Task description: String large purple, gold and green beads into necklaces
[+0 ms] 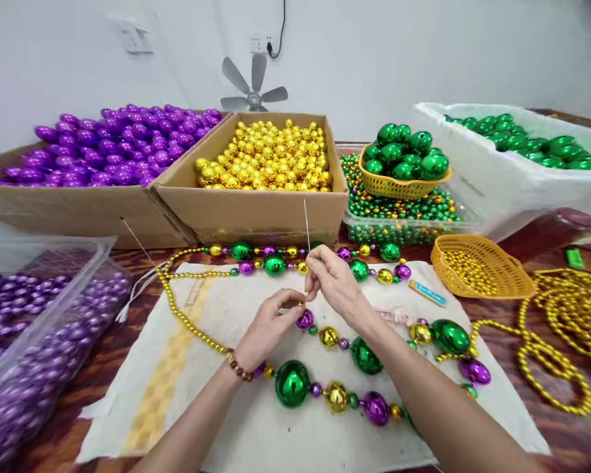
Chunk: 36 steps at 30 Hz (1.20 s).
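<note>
My left hand (276,322) pinches the end of a beaded strand, at a tiny gold bead beside a purple bead (305,320). Just above and to its right, my right hand (328,276) has its fingers closed on a long thin needle (306,220) that points upward. The strand runs right from my left hand through a gold bead (329,336) and a large green bead (366,355), then passes under my right forearm. Another strand with a big green bead (292,383) lies below my hands on the white cloth (256,430).
Boxes of purple beads (177,220) and gold beads (251,213) stand at the back. Green beads fill a yellow basket (404,189) and a foam box (532,190). An orange basket (515,279) sits right, a bag of purple beads (69,335) left.
</note>
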Each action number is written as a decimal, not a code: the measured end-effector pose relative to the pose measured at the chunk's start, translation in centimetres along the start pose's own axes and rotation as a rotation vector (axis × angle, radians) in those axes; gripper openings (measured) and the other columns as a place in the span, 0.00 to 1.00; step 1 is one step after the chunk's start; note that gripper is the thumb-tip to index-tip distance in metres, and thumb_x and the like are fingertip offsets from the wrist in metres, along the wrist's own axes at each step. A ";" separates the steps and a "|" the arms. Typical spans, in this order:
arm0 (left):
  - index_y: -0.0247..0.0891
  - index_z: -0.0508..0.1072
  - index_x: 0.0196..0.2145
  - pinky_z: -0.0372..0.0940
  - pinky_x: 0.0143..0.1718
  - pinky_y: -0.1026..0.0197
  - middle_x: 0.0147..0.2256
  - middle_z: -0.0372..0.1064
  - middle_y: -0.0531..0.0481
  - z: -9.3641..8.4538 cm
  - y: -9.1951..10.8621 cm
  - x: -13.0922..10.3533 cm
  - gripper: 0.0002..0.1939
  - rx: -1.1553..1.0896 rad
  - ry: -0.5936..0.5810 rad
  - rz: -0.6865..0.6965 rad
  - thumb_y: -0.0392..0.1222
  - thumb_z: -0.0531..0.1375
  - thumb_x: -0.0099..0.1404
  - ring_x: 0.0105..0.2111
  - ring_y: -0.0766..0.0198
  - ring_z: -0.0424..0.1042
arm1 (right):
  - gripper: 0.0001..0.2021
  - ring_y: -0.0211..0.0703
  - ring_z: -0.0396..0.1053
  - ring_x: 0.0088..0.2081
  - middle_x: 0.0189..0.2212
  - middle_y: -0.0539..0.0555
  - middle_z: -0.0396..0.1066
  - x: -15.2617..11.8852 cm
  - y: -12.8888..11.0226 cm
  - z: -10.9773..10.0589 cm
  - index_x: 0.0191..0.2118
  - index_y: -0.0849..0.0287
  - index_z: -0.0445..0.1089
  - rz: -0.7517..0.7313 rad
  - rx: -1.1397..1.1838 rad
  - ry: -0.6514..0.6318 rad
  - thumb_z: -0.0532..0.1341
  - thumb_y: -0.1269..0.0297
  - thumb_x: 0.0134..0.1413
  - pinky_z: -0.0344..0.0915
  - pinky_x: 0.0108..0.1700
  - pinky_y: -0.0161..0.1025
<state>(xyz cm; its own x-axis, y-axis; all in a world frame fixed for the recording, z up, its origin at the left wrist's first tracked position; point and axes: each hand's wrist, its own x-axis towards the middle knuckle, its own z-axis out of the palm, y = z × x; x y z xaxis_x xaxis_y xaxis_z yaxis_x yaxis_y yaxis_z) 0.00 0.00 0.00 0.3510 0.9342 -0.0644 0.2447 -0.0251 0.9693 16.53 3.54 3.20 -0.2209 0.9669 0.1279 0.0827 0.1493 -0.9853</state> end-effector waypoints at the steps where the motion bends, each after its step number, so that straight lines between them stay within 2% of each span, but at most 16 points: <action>1: 0.36 0.73 0.39 0.60 0.39 0.63 0.37 0.69 0.48 0.2 0.1 0.0 0.09 0.008 0.007 0.012 0.41 0.56 0.64 0.37 0.64 0.65 | 0.09 0.32 0.67 0.16 0.18 0.42 0.65 0.0 -0.3 -0.1 0.35 0.56 0.60 -0.013 0.034 0.017 0.50 0.59 0.66 0.60 0.20 0.27; 6: 0.36 0.72 0.36 0.60 0.33 0.65 0.31 0.65 0.51 0.8 0.9 0.1 0.08 -0.079 0.044 -0.021 0.43 0.57 0.63 0.31 0.66 0.62 | 0.07 0.34 0.68 0.18 0.20 0.43 0.66 0.1 -0.3 -0.4 0.36 0.55 0.59 0.037 0.242 0.031 0.53 0.58 0.62 0.58 0.16 0.25; 9: 0.37 0.71 0.36 0.62 0.34 0.64 0.33 0.66 0.51 0.9 1.2 0.2 0.08 -0.219 0.047 -0.091 0.44 0.58 0.63 0.32 0.66 0.63 | 0.06 0.38 0.72 0.23 0.23 0.47 0.69 0.1 0.6 -0.4 0.35 0.58 0.62 0.136 0.303 -0.054 0.59 0.63 0.54 0.63 0.16 0.28; 11: 0.37 0.71 0.36 0.62 0.35 0.64 0.34 0.66 0.51 1.0 1.1 0.2 0.08 -0.253 0.044 -0.086 0.43 0.58 0.62 0.33 0.66 0.64 | 0.06 0.39 0.72 0.23 0.24 0.48 0.69 0.1 0.7 -0.3 0.33 0.59 0.63 0.162 0.316 -0.090 0.59 0.63 0.52 0.65 0.16 0.29; 15: 0.36 0.72 0.36 0.59 0.32 0.66 0.31 0.66 0.51 1.4 0.6 0.4 0.07 -0.195 0.055 -0.040 0.42 0.59 0.62 0.30 0.68 0.62 | 0.06 0.30 0.62 0.15 0.20 0.43 0.64 0.6 -0.3 -0.4 0.34 0.57 0.61 0.124 0.379 -0.016 0.56 0.61 0.56 0.57 0.12 0.25; 17: 0.36 0.72 0.38 0.59 0.30 0.66 0.31 0.65 0.52 1.5 0.7 0.5 0.09 -0.196 0.071 -0.041 0.43 0.59 0.62 0.29 0.68 0.61 | 0.05 0.30 0.63 0.17 0.22 0.43 0.64 0.8 -0.9 -0.7 0.35 0.58 0.64 0.121 0.396 -0.001 0.56 0.63 0.55 0.62 0.15 0.26; 19: 0.37 0.72 0.39 0.59 0.30 0.66 0.31 0.65 0.52 1.5 0.8 0.5 0.09 -0.206 0.076 -0.044 0.44 0.58 0.63 0.29 0.68 0.61 | 0.06 0.33 0.68 0.23 0.26 0.47 0.66 0.9 -0.9 -0.8 0.36 0.60 0.66 0.136 0.399 -0.012 0.57 0.66 0.52 0.71 0.22 0.32; 21: 0.37 0.73 0.39 0.59 0.30 0.66 0.31 0.65 0.52 1.5 0.8 0.5 0.09 -0.207 0.073 -0.051 0.43 0.58 0.63 0.29 0.68 0.61 | 0.07 0.36 0.72 0.28 0.28 0.49 0.68 0.6 -0.5 -0.8 0.36 0.61 0.68 0.147 0.384 -0.014 0.58 0.68 0.50 0.74 0.27 0.35; 25: 0.35 0.73 0.35 0.58 0.29 0.67 0.30 0.66 0.51 1.7 0.4 0.5 0.08 -0.209 0.061 -0.080 0.43 0.60 0.60 0.28 0.69 0.61 | 0.04 0.35 0.70 0.21 0.22 0.47 0.67 0.3 0.1 -0.8 0.31 0.62 0.69 0.137 0.327 0.025 0.59 0.67 0.50 0.68 0.19 0.30; 30: 0.34 0.73 0.35 0.59 0.29 0.65 0.31 0.70 0.49 2.0 -0.1 0.3 0.11 -0.189 0.043 -0.157 0.45 0.60 0.61 0.28 0.67 0.64 | 0.07 0.31 0.68 0.18 0.22 0.45 0.68 1.5 -1.3 -1.9 0.34 0.59 0.67 0.000 0.363 0.210 0.57 0.62 0.55 0.60 0.16 0.25; 33: 0.35 0.73 0.37 0.59 0.28 0.65 0.29 0.69 0.50 2.0 -0.4 0.2 0.12 -0.213 0.034 -0.203 0.46 0.60 0.60 0.27 0.67 0.64 | 0.06 0.32 0.67 0.17 0.20 0.45 0.67 1.7 -1.9 -2.3 0.33 0.60 0.67 -0.015 0.319 0.158 0.58 0.63 0.55 0.58 0.14 0.25; 36: 0.36 0.74 0.38 0.58 0.29 0.65 0.29 0.69 0.51 2.0 -1.0 0.1 0.12 -0.150 0.051 -0.156 0.46 0.59 0.60 0.27 0.67 0.64 | 0.06 0.30 0.64 0.16 0.19 0.44 0.64 1.4 -1.9 -2.4 0.33 0.59 0.67 -0.035 0.303 0.135 0.56 0.63 0.56 0.56 0.15 0.26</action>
<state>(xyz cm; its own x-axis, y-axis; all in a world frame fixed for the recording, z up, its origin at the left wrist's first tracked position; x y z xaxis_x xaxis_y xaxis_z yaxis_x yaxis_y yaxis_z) 1.58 -0.60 -1.40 0.2723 0.9395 -0.2077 0.1537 0.1706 0.9733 18.40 5.11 5.52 -0.0861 0.9840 0.1557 -0.2197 0.1337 -0.9664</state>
